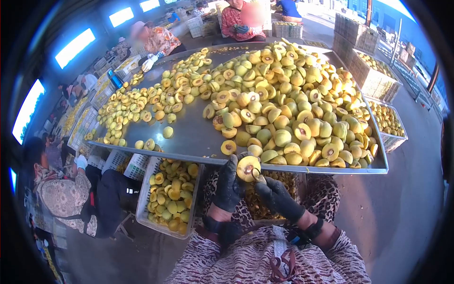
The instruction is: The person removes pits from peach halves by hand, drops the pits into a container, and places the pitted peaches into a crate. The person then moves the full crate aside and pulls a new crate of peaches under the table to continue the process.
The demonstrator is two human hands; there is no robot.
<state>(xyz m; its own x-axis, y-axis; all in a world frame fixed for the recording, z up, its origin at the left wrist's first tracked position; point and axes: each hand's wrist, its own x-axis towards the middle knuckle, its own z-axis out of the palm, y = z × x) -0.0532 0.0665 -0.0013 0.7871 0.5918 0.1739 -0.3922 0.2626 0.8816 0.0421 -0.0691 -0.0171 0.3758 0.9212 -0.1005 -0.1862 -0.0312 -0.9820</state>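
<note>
My left hand (229, 187), in a dark glove, holds a halved yellow peach (246, 167) with its cut face and brown centre turned up. My right hand (280, 198), gloved as well, grips a small pitting tool (257, 174) whose curved loop touches the right side of that cut face. Both hands are just in front of the metal table's near edge (213, 161). A large heap of peach halves (283, 109) covers the table's right side, many showing brown centres. Below my hands is a crate of brownish pieces (272, 208), partly hidden by my right hand.
Left of my legs stands a white crate (142, 208) of peach halves. A co-worker (66, 199) sits at far left; another (163, 40) reaches onto the table's far side. A blue bottle (114, 79) stands at the left edge. Stacked crates (371, 78) stand right.
</note>
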